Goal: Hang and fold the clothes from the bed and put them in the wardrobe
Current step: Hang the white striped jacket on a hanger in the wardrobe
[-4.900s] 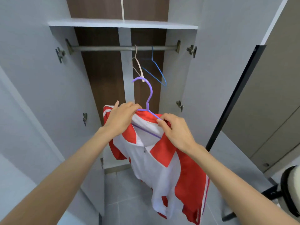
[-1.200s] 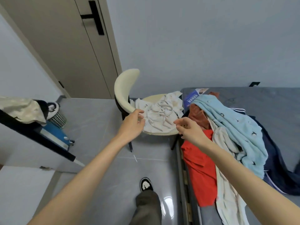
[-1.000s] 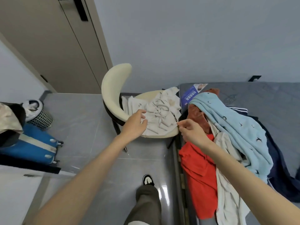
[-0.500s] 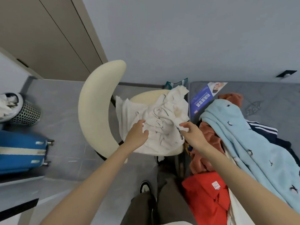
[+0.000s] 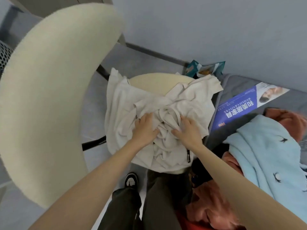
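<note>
A crumpled cream garment [image 5: 167, 113] lies heaped on the round seat of a cream chair [image 5: 154, 80]. Both of my hands rest on top of it, side by side. My left hand [image 5: 145, 128] presses on the heap's left part, fingertips sunk into the folds. My right hand [image 5: 188, 130] lies on its right part with fingers stretched out. The thumbs point at each other across a bunched fold. More clothes lie on the grey bed [image 5: 235, 87] at the right: a light blue garment [image 5: 265, 155] and orange-red ones [image 5: 214, 211].
The chair's curved cream backrest [image 5: 54, 97] fills the left of the view. A blue booklet [image 5: 245, 103] lies on the bed corner, with a teal packet [image 5: 207, 68] behind it by the grey wall. My dark trouser legs and a shoe [image 5: 131, 180] stand below the seat.
I turned from the wardrobe, where I held the red and white shirt on a purple hanger, to the chair. Both hands have come down onto the cream garment.
</note>
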`<action>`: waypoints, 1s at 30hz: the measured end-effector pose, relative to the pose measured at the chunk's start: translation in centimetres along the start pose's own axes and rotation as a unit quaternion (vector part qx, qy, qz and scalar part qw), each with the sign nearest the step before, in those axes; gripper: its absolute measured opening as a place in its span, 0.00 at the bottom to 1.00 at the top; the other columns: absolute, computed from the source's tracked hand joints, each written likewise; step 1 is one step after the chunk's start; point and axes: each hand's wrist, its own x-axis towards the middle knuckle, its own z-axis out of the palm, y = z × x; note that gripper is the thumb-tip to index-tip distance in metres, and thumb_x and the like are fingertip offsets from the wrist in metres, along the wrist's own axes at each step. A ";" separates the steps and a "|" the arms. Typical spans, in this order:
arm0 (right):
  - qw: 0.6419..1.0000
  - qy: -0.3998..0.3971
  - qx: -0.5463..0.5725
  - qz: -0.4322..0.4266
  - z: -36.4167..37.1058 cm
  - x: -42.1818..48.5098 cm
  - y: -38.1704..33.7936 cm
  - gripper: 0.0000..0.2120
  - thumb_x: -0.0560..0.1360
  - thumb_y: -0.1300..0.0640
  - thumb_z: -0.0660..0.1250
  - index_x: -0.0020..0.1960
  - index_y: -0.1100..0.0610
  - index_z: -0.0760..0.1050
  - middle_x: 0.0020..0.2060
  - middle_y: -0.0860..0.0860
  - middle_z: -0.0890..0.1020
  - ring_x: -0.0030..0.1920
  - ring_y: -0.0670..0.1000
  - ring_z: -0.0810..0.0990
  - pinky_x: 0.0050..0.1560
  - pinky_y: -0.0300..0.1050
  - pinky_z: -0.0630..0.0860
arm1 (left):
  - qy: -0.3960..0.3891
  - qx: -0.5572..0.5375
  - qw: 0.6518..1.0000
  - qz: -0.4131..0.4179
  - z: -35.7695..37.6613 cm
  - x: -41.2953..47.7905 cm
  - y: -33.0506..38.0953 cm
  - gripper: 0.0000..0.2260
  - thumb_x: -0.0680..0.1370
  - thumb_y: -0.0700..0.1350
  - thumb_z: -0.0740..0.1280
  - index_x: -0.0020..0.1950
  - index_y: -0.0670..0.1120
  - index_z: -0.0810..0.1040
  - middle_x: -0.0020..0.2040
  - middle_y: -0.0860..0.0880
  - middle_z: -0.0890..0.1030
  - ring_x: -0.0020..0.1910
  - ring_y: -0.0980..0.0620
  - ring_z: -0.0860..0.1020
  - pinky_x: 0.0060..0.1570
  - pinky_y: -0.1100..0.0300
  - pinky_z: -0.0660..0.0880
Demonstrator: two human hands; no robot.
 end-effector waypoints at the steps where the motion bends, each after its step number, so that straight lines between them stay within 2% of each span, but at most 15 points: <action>1: 1.000 0.021 0.002 -0.008 0.1 0.7 0.4 0.28 0.76 0.52 0.67 0.73 0.57 0.63 0.66 0.56 0.70 0.66 0.56 0.69 0.58 0.43 0.66 | -0.007 0.040 0.999 -0.016 0.6 0.5 -0.2 0.32 0.78 0.55 0.63 0.77 0.48 0.53 0.75 0.47 0.58 0.73 0.43 0.57 0.68 0.47 0.61; 3: 0.996 0.068 0.052 -0.005 0.4 1.6 1.0 0.12 0.78 0.55 0.64 0.60 0.56 0.73 0.51 0.50 0.78 0.54 0.54 0.76 0.44 0.38 0.68 | 0.001 0.110 0.993 -0.039 1.6 1.1 -0.5 0.30 0.79 0.56 0.62 0.76 0.49 0.55 0.73 0.49 0.61 0.72 0.44 0.59 0.65 0.45 0.63; 4: 0.994 0.081 0.076 0.003 0.4 1.8 1.3 0.05 0.79 0.55 0.62 0.52 0.55 0.73 0.44 0.46 0.78 0.48 0.52 0.77 0.38 0.37 0.67 | 0.022 0.131 0.990 -0.040 1.9 1.3 -0.6 0.25 0.79 0.54 0.61 0.74 0.48 0.59 0.71 0.48 0.65 0.70 0.44 0.62 0.62 0.46 0.64; 6: 0.989 0.089 0.115 0.019 0.2 1.7 1.4 0.05 0.79 0.54 0.61 0.47 0.55 0.69 0.38 0.44 0.75 0.40 0.47 0.74 0.34 0.36 0.65 | 0.078 0.128 0.988 -0.025 1.7 1.6 -0.6 0.13 0.80 0.46 0.59 0.64 0.45 0.69 0.63 0.46 0.72 0.63 0.43 0.69 0.55 0.49 0.66; 8: 0.980 0.109 0.166 0.032 -0.2 1.0 0.9 0.07 0.80 0.53 0.60 0.48 0.56 0.66 0.38 0.45 0.74 0.38 0.43 0.72 0.34 0.35 0.65 | 0.129 0.046 0.990 -0.027 0.7 1.7 -0.8 0.07 0.81 0.42 0.55 0.54 0.42 0.71 0.53 0.43 0.77 0.55 0.41 0.75 0.47 0.52 0.67; 10: 0.964 0.159 0.207 0.046 -1.0 -0.2 0.3 0.07 0.80 0.53 0.58 0.49 0.55 0.64 0.38 0.45 0.72 0.38 0.41 0.70 0.34 0.35 0.65 | 0.170 -0.065 0.982 -0.056 -1.0 1.1 -1.3 0.10 0.83 0.42 0.52 0.53 0.40 0.71 0.48 0.41 0.77 0.50 0.39 0.76 0.42 0.54 0.65; 13: 0.942 0.229 0.239 0.054 -2.4 -2.7 -0.6 0.07 0.79 0.50 0.59 0.49 0.52 0.63 0.38 0.43 0.72 0.38 0.39 0.72 0.36 0.40 0.64 | 0.234 -0.170 0.956 -0.043 -3.6 -1.5 -2.3 0.10 0.84 0.45 0.52 0.47 0.43 0.67 0.37 0.50 0.73 0.40 0.46 0.73 0.35 0.58 0.59; 14: 0.938 0.243 0.243 0.048 -2.6 -3.7 -0.8 0.08 0.79 0.48 0.60 0.48 0.51 0.63 0.37 0.42 0.73 0.38 0.38 0.73 0.36 0.39 0.65 | 0.247 -0.189 0.950 -0.026 -4.3 -2.8 -2.6 0.11 0.84 0.47 0.52 0.44 0.46 0.66 0.35 0.52 0.71 0.37 0.50 0.72 0.32 0.58 0.58; 16: 0.938 0.244 0.245 0.023 -2.6 -6.1 -1.2 0.08 0.78 0.46 0.62 0.49 0.49 0.65 0.37 0.41 0.76 0.38 0.33 0.75 0.36 0.31 0.69 | 0.231 -0.211 0.950 0.002 -4.9 -5.5 -3.0 0.15 0.83 0.53 0.52 0.39 0.50 0.64 0.33 0.54 0.70 0.34 0.54 0.71 0.30 0.62 0.61; 18: 0.950 0.216 0.224 0.008 -2.1 -8.4 -1.4 0.09 0.77 0.44 0.63 0.50 0.49 0.68 0.39 0.42 0.78 0.39 0.34 0.76 0.38 0.27 0.69 | 0.163 -0.178 0.970 0.006 -4.6 -7.9 -3.4 0.16 0.80 0.62 0.53 0.40 0.52 0.66 0.35 0.56 0.72 0.36 0.54 0.72 0.34 0.60 0.64; 21: 0.965 0.175 0.194 0.028 -1.0 -11.6 -1.3 0.08 0.77 0.48 0.63 0.46 0.53 0.71 0.40 0.48 0.79 0.43 0.48 0.77 0.45 0.43 0.71 | 0.038 -0.002 0.999 -0.019 -3.6 -10.9 -4.1 0.20 0.74 0.69 0.58 0.50 0.54 0.68 0.45 0.55 0.76 0.42 0.51 0.72 0.39 0.56 0.66; 24: 0.932 0.220 0.283 0.051 -0.7 -15.0 -1.3 0.09 0.78 0.54 0.63 0.40 0.54 0.71 0.36 0.46 0.77 0.41 0.48 0.74 0.45 0.45 0.69 | -0.124 0.092 0.988 -0.031 -3.0 -13.3 -4.5 0.23 0.74 0.65 0.63 0.63 0.53 0.73 0.59 0.52 0.77 0.54 0.49 0.76 0.49 0.57 0.72; 25: 0.910 0.249 0.328 0.056 -0.9 -16.0 -1.4 0.09 0.78 0.55 0.62 0.40 0.54 0.72 0.36 0.46 0.76 0.41 0.48 0.74 0.46 0.45 0.69 | -0.166 0.119 0.978 -0.033 -2.8 -13.7 -4.5 0.27 0.74 0.64 0.64 0.69 0.53 0.69 0.65 0.50 0.75 0.60 0.49 0.74 0.54 0.58 0.72; 27: 0.861 0.306 0.401 0.069 -2.1 -17.5 -1.6 0.06 0.79 0.56 0.62 0.44 0.54 0.74 0.43 0.50 0.79 0.46 0.48 0.75 0.51 0.45 0.71 | -0.179 0.140 0.973 -0.029 -2.7 -14.1 -4.1 0.35 0.74 0.64 0.64 0.76 0.52 0.58 0.71 0.47 0.68 0.66 0.47 0.70 0.61 0.54 0.70; 30: 0.794 0.339 0.490 0.119 -4.1 -18.6 -1.8 0.07 0.79 0.54 0.61 0.53 0.53 0.76 0.54 0.52 0.80 0.52 0.49 0.78 0.57 0.44 0.73 | -0.091 0.050 0.993 0.059 -2.5 -13.5 -1.7 0.43 0.72 0.60 0.69 0.78 0.55 0.45 0.75 0.45 0.58 0.72 0.44 0.63 0.67 0.49 0.66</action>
